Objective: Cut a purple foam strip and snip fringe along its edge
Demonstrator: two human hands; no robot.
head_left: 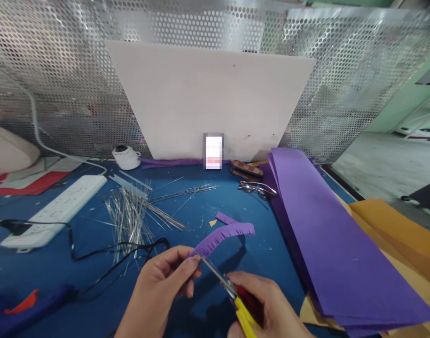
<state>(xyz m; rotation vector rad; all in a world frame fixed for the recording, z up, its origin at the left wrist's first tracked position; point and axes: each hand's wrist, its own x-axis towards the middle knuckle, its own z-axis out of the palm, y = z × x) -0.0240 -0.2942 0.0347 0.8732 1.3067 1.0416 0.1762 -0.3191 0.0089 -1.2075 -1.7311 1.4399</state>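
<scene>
- Head view, nearest edge: the right hand [271, 305] is curled shut around the grips of the yellow-and-red-handled metal scissors [232, 291]. The blades point up and left, and their tips meet the paper just beside the other hand's fingertips. How far apart the blades stand is too fine to tell.
- The left hand [161, 281] pinches thumb against fingers on the near end of the fringed purple paper strip [222, 234]. The rest of the strip arches up and away over the blue tabletop [186, 197], held off the surface. That grip seems meant to keep the edge taut and square to the blades.
- At the lower left lie a blue glue gun with a red trigger [24, 307] and a black cable [105, 256], both apart from the hands.
- Just beyond the strip are a short purple paper offcut [225, 218] and a small tan scrap [212, 223].
- In the middle of the table, a loose sheaf of thin silver wires [130, 216] is fanned out within reach, with a white power strip [56, 209] to its left.
- On the right, a stack of long purple paper sheets [327, 234] overlaps ochre paper sheets [401, 230], apparently stock kept at hand.
- Farther back, a second metal tool [257, 188] lies beside the sheets.
- At the far edge, a small round white device [126, 157] and a white board [211, 103] stand against a perforated metal screen [59, 84].
</scene>
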